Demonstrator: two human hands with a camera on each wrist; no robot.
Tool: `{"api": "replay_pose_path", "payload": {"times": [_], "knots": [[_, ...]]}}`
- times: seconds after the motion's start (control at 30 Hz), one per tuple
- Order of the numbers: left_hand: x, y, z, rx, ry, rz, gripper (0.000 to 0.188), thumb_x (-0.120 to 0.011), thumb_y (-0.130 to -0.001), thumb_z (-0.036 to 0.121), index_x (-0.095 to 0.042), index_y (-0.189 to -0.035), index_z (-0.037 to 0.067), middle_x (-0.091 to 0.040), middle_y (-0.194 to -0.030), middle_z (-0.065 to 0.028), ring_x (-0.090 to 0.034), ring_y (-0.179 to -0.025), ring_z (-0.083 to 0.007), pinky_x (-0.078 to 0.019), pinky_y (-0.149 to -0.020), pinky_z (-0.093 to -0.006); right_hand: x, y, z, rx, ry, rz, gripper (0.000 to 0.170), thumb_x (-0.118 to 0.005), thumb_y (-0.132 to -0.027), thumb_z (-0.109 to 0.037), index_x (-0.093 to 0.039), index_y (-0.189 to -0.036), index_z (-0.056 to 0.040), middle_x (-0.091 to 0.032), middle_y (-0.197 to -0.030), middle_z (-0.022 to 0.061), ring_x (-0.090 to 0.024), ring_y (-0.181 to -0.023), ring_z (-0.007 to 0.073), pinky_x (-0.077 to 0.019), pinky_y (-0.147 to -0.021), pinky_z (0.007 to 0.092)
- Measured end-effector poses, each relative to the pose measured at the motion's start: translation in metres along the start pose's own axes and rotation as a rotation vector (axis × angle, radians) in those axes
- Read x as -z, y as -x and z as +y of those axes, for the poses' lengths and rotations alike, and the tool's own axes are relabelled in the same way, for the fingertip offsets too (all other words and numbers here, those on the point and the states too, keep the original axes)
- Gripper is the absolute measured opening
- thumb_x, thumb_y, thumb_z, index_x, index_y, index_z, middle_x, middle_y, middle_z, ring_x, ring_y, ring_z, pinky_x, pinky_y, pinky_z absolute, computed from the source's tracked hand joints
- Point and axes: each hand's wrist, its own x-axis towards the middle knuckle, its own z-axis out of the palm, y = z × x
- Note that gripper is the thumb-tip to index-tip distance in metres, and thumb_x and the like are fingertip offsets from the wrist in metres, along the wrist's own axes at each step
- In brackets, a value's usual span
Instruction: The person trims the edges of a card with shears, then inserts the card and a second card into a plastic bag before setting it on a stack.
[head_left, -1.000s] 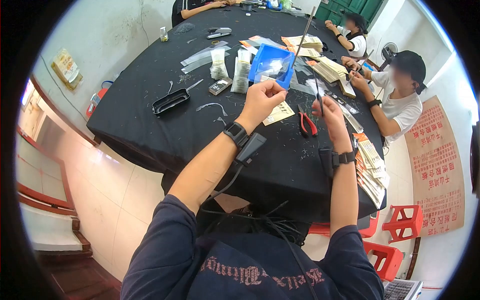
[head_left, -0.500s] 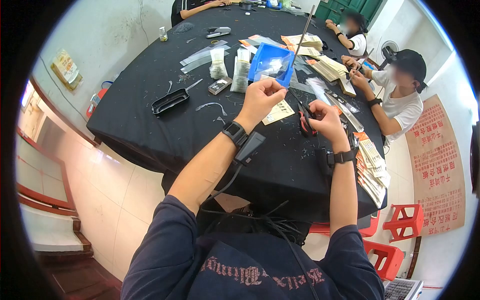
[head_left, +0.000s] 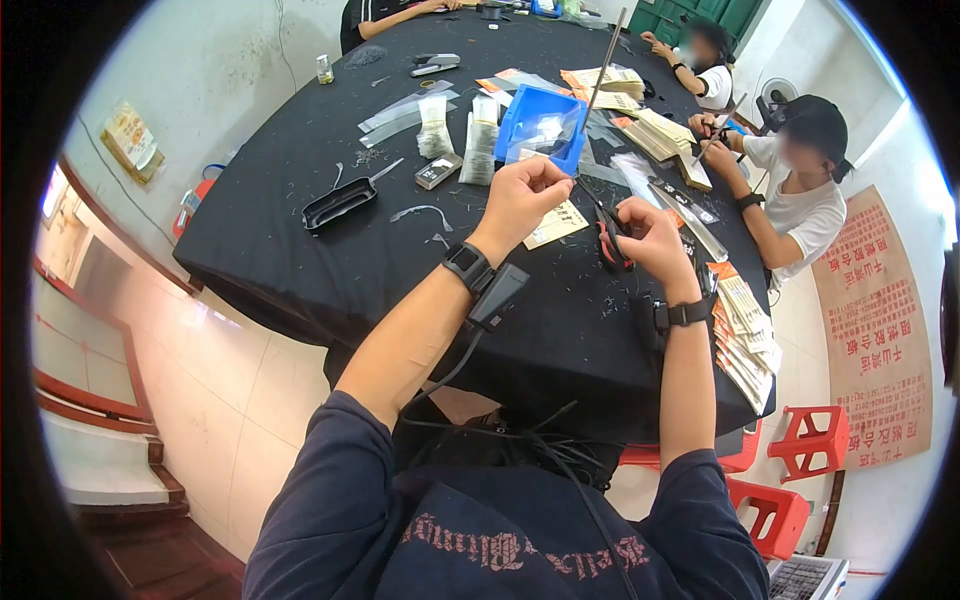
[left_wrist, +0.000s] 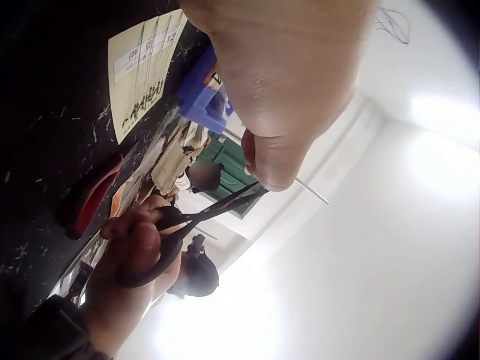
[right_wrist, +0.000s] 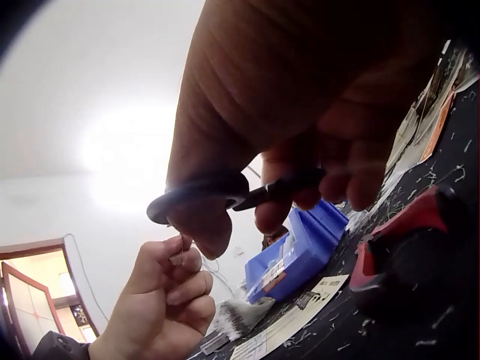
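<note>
My left hand (head_left: 525, 205) is raised over the near table, thumb and index finger pinched on a fine line (right_wrist: 212, 259); its end between the fingers is too small to make out. My right hand (head_left: 655, 240) holds black scissors (left_wrist: 191, 219), with the thumb through one loop handle. The narrow blades point at the left fingertips and overlap them in the left wrist view. Beneath the right hand lie red-and-black pliers (right_wrist: 397, 232). A cream printed card (head_left: 557, 225) lies on the table below the left hand.
Beyond the left hand sits a blue bin (head_left: 545, 118) with clear bags, a thin rod (head_left: 605, 65) rising beside it. Bundled packets (head_left: 436, 128), a black case (head_left: 340, 203) and a stapler (head_left: 436, 65) lie leftward. Card stacks (head_left: 745, 340) lie right, where another person (head_left: 810, 210) works.
My right hand has moved down and left, bringing the scissors from upright to pointing at the left fingertips, over the pliers. The left hand has stayed in place, still pinching.
</note>
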Motion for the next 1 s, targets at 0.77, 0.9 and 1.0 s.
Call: {"api": "replay_pose_path", "payload": {"times": [0.77, 0.9, 1.0], "knots": [[0.001, 0.000, 0.000, 0.030, -0.055, -0.015, 0.009, -0.068, -0.084, 0.007, -0.065, -0.085, -0.001, -0.062, -0.075, 0.0017, -0.053, -0.067, -0.0021, -0.0420, -0.060, -0.0179, 0.000, 0.002, -0.007, -0.081, -0.092, -0.038, 0.020, -0.072, -0.074, 0.001, -0.053, -0.076, -0.0024, -0.054, -0.076, -0.0015, -0.057, -0.067, 0.0046, -0.0453, -0.058, 0.0188], [0.000, 0.001, 0.003, 0.034, -0.068, -0.019, 0.008, -0.068, -0.084, 0.007, -0.065, -0.084, -0.001, -0.061, -0.075, 0.0020, -0.053, -0.067, -0.0022, -0.0421, -0.061, -0.0180, -0.001, 0.002, -0.007, -0.071, -0.095, -0.035, 0.020, -0.072, -0.074, 0.001, -0.052, -0.076, -0.0023, -0.055, -0.077, -0.0010, -0.057, -0.067, 0.0050, -0.0456, -0.057, 0.0192], [-0.001, 0.001, 0.002, 0.040, -0.059, -0.026, 0.008, -0.069, -0.084, 0.007, -0.065, -0.083, 0.000, -0.061, -0.075, 0.0021, -0.053, -0.067, -0.0022, -0.0420, -0.061, -0.0180, 0.000, 0.002, -0.011, -0.088, -0.084, -0.040, 0.019, -0.071, -0.074, 0.002, -0.053, -0.077, -0.0018, -0.055, -0.078, -0.0002, -0.059, -0.068, 0.0058, -0.0466, -0.058, 0.0196]]}}
